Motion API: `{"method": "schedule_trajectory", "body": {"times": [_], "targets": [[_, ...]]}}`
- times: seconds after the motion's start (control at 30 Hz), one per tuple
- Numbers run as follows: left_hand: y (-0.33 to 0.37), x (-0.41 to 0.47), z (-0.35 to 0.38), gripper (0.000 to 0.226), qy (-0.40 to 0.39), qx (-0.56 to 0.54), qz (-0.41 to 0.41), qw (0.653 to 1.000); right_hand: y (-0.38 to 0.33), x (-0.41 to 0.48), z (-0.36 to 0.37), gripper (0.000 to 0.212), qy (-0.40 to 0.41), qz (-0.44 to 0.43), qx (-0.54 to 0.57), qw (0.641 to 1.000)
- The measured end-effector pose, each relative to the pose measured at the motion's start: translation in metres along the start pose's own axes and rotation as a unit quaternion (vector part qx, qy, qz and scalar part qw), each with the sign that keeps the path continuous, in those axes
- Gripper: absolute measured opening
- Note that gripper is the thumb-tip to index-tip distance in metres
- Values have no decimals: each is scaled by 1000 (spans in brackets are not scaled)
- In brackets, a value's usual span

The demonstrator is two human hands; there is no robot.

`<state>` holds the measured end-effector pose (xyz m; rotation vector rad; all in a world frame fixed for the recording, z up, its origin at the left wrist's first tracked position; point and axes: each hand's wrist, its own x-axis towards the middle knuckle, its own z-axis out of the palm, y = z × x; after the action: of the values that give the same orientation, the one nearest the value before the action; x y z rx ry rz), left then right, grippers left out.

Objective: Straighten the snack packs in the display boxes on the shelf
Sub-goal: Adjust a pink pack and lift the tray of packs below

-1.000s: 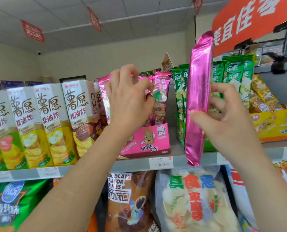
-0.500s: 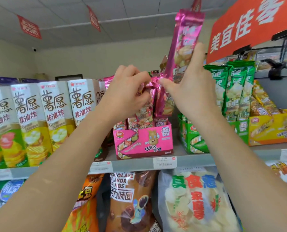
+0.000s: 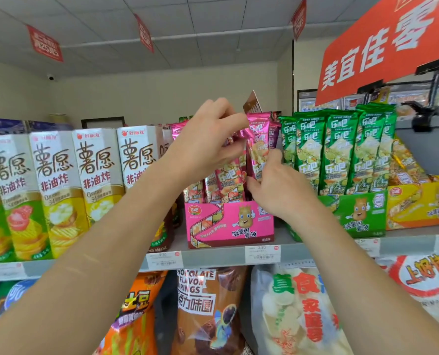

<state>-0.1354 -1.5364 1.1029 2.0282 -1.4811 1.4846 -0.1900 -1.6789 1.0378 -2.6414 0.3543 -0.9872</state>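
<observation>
A pink display box stands on the shelf, holding several upright pink snack packs. My left hand pinches the tops of the packs at the box's middle. My right hand grips the lower part of one tall pink pack standing at the right end of the box. To the right stands a green display box with upright green packs, and beyond it a yellow display box whose packs lean.
White and yellow chip cartons line the shelf to the left. The shelf edge carries price tags. Large snack bags hang below. An orange sign overhangs the upper right.
My right hand has brought the raised pink pack down into the right end of the pink box. My left hand stayed on the pack tops.
</observation>
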Motion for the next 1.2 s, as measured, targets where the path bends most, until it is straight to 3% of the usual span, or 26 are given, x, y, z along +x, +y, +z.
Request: {"method": "schedule_trajectory", "body": {"times": [0.17, 0.27, 0.33, 0.43, 0.5, 0.63, 0.73, 0.8, 0.97, 1.1, 1.2], "targets": [[-9, 18, -16, 13, 59, -21, -40, 997, 0, 0, -5, 55, -103, 48, -9, 993], [-12, 32, -31, 16, 79, -11, -31, 996, -1, -6, -13, 53, -114, 38, 17, 993], [-12, 31, -35, 17, 105, -12, -36, 994, 2, -15, -18, 53, -50, 5, 16, 999], [-15, 23, -43, 16, 161, -27, -73, 984, 2, -30, -26, 60, 114, -80, 90, 986], [-18, 18, -49, 15, 186, -40, -97, 977, -5, -37, -30, 69, 130, -127, 184, 966], [-15, 6, -57, 13, 206, -69, -155, 964, -20, -36, -22, 87, -3, -170, 234, 957], [-9, -11, -61, 10, 233, -113, -198, 945, -20, -40, -15, 56, -58, -186, 359, 913], [-7, -29, -58, 17, 233, -174, -243, 925, -10, -46, -14, 48, -52, -186, 394, 898], [16, -72, -45, 17, 194, -273, -302, 892, 26, -66, -22, 51, -104, -175, 366, 908], [28, -84, -36, 22, 138, -194, -321, 917, 51, -80, -23, 71, -192, -150, 290, 926], [37, -83, -32, 25, 107, -244, -330, 906, 59, -90, -24, 62, -267, -151, 318, 897]]}}
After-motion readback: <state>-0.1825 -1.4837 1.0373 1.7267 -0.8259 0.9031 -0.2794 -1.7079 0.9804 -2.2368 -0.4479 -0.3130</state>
